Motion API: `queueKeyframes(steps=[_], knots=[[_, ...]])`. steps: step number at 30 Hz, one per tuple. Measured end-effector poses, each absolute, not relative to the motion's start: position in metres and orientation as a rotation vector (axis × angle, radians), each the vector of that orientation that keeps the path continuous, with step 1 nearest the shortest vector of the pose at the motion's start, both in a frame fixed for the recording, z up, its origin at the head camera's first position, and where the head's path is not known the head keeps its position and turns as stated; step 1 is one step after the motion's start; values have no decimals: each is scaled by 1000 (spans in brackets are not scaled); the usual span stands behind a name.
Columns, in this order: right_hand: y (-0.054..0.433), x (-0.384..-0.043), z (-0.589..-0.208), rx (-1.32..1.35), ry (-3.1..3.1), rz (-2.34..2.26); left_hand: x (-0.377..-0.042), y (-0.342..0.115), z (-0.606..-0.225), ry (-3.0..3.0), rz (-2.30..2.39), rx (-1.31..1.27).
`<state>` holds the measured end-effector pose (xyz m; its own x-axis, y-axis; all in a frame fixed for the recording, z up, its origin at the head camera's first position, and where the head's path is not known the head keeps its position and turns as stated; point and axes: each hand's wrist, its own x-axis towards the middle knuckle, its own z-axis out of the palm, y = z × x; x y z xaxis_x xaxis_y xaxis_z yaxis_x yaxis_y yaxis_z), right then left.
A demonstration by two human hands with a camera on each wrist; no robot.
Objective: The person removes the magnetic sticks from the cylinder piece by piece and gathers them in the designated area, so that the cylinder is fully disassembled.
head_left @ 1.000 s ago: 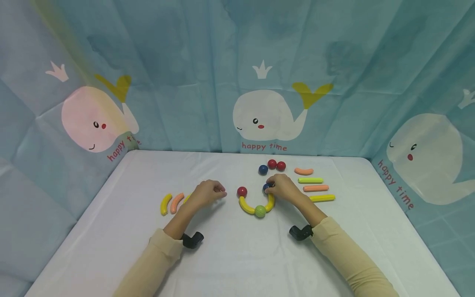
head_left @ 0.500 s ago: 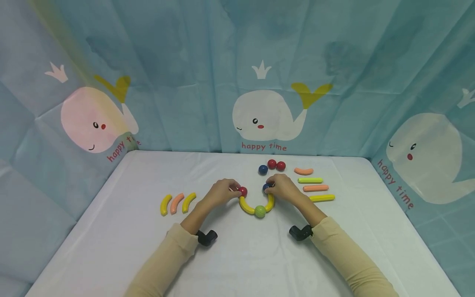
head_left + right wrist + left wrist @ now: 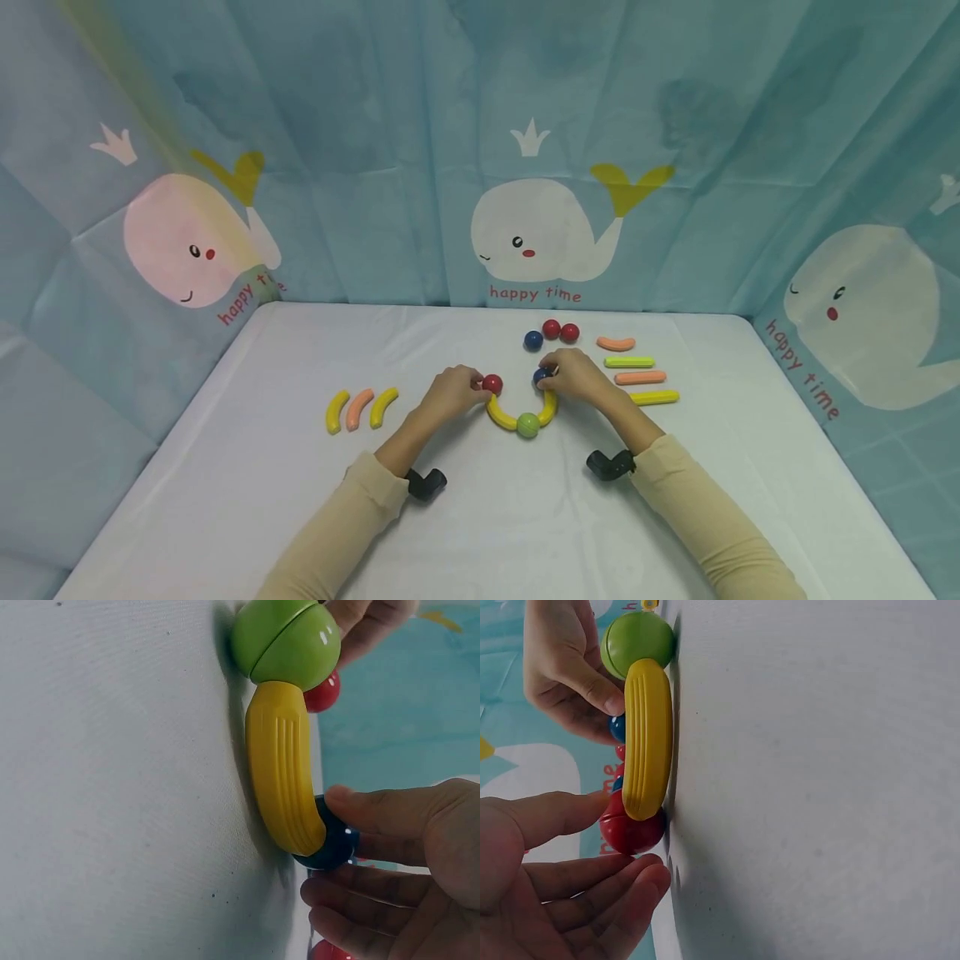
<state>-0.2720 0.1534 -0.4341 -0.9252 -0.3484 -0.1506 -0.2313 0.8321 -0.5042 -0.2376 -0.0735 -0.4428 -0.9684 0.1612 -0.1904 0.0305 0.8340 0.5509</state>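
Observation:
A U-shaped chain lies on the table: a green ball (image 3: 528,425) at the near middle, a curved yellow stick (image 3: 648,739) to its left and another curved yellow stick (image 3: 283,769) to its right. A red ball (image 3: 492,384) ends the left arm; a blue ball (image 3: 542,377) ends the right. My left hand (image 3: 454,392) pinches the red ball between thumb and fingers. On the other side my right hand (image 3: 576,375) holds the blue ball the same way, partly covering it in the head view.
Behind the chain sit a loose blue ball (image 3: 533,340) and two red balls (image 3: 561,331). Three curved sticks (image 3: 360,409) lie at the left. At the right are a short curved orange stick (image 3: 616,343) and straight sticks, green (image 3: 629,362), orange (image 3: 640,377) and yellow (image 3: 655,397).
My left hand has moved right from beside the left sticks to the red ball and taken hold of it. The right hand has stayed at the blue ball.

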Motion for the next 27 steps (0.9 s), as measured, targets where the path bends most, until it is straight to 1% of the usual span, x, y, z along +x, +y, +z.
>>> queueKeyframes(steps=[13, 21, 27], knots=[[158, -271, -435, -479, 2780, -713, -241, -68, -445, 2784, 895, 172], [157, -270, -435, -464, 2778, -724, -236, -64, -442, 2831, 762, 48], [158, -269, -436, -468, 2783, -726, -233, -61, -442, 2831, 751, 24]])
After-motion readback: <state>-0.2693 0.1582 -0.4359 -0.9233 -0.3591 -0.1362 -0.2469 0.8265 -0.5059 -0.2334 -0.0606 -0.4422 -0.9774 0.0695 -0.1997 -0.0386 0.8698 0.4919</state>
